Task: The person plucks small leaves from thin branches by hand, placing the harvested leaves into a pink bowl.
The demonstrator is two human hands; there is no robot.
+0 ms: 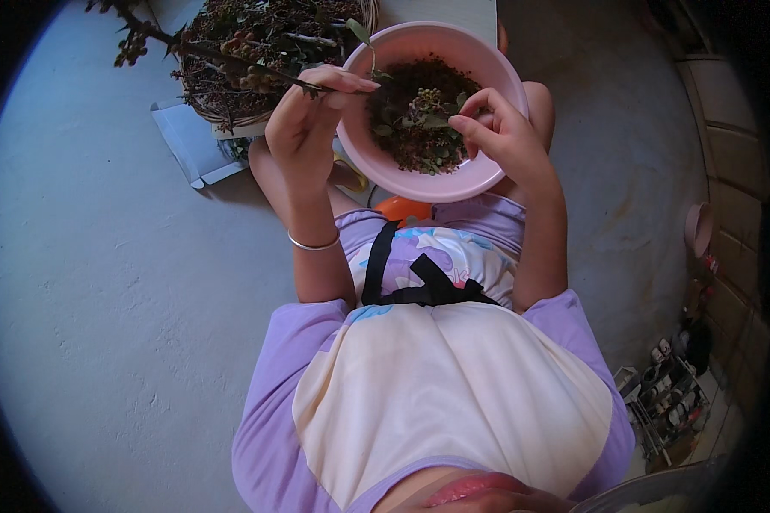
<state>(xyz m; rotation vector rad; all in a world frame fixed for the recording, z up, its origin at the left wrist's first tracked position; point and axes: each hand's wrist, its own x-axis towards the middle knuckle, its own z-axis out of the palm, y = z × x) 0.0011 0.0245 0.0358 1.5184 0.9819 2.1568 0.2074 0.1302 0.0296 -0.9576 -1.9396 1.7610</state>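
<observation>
My left hand (312, 124) is closed on a dark, thorny branch (269, 73) that reaches up and to the left, with small brownish berry clusters at its far end. A leafy green sprig stands up beside the fingertips. My right hand (512, 141) is closed in a pinch over the right side of a pink basin (494, 175). At its thumb and fingertips is a sprig of green berries (428, 101) with leaves. Reddish-brown berries and green leaves (415, 152) cover the basin's bottom. The basin stands between my knees.
A wicker basket (370, 15) heaped with berry branches stands beyond my left hand. Below it lies a pale open box (188, 141). Something orange (402, 208) shows under the basin. A shoe rack (672, 398) and a small pink bowl (698, 229) are by the right wall.
</observation>
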